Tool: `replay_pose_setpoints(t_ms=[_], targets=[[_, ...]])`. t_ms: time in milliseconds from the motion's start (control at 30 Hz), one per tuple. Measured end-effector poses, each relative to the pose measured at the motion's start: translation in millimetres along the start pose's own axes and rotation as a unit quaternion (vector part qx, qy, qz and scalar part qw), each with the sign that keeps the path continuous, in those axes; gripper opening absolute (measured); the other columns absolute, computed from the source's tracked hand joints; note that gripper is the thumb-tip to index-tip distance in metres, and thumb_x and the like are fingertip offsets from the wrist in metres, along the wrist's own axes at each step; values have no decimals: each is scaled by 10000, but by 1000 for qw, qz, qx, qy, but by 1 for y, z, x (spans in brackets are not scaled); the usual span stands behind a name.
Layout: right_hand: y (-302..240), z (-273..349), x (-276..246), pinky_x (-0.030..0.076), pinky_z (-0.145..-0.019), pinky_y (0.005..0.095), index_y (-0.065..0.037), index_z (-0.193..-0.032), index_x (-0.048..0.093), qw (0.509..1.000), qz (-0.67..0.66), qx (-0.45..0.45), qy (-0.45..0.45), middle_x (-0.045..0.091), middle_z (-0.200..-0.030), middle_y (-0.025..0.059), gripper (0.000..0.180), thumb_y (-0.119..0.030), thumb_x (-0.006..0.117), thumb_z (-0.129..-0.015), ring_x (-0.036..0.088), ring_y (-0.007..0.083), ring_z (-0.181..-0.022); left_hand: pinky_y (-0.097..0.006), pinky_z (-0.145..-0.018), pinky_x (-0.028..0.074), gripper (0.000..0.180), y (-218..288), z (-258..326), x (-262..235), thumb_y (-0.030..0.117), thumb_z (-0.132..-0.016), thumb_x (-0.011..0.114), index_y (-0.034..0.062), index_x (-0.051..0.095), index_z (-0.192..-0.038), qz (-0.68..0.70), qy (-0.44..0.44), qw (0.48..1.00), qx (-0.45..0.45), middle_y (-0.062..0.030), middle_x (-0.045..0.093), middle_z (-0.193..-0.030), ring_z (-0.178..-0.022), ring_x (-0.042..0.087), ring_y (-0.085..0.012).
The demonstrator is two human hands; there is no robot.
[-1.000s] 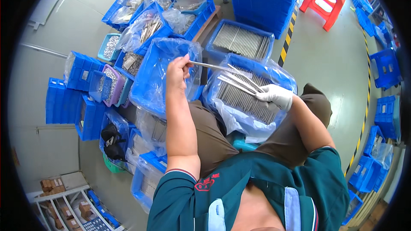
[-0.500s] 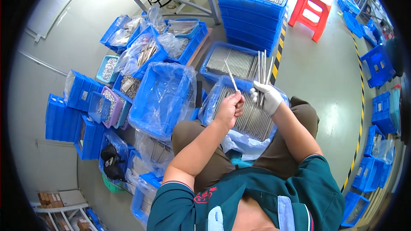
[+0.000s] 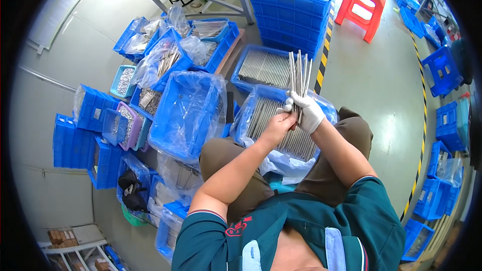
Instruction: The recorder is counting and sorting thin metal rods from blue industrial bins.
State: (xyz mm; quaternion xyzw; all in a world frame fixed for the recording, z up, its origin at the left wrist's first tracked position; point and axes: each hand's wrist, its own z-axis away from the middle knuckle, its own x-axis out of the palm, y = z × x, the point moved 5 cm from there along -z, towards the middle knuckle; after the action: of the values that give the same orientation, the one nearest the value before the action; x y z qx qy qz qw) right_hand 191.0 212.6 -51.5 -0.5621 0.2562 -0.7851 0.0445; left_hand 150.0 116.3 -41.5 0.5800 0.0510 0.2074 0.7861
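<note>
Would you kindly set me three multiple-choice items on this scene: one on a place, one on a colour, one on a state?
1. Where is the red stool?
A. On the floor, upper right
B. On the person's lap
C. Inside a crate

2. What colour is the glove on the right hand?
A. Black
B. White
C. Yellow

3. How does the bundle of metal rods stand?
A. Flat on the floor
B. Upright in the right hand
C. Tied inside a bag

Answers:
1 A: it stands on grey floor beside the stacked blue crates.
2 B: the glove is white, while the left hand is bare.
3 B: the rods rise out of the gloved fist.
</note>
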Motion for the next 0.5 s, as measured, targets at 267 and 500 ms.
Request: replay_pose_setpoints(t_ms=[267,500], targets=[[-25,37,41,336,-369,202,-54,-904,539,892,446,-47,66,532,-645,9,126,-141,615,-853,454,61,-432,-234,-499,438,257,14,4,-114,322,-899,549,74,592,-848,179,155,971,39,-4,559,-697,-570,520,-100],[6,43,25,442,-542,254,-5,-925,577,789,609,-33,72,558,-650,36,198,-178,623,-840,522,77,-557,-448,-865,473,487,38,17,-122,450,-925,429,-19,533,-1004,448,127,881,83,-202,591,-992,-982,573,-347]])
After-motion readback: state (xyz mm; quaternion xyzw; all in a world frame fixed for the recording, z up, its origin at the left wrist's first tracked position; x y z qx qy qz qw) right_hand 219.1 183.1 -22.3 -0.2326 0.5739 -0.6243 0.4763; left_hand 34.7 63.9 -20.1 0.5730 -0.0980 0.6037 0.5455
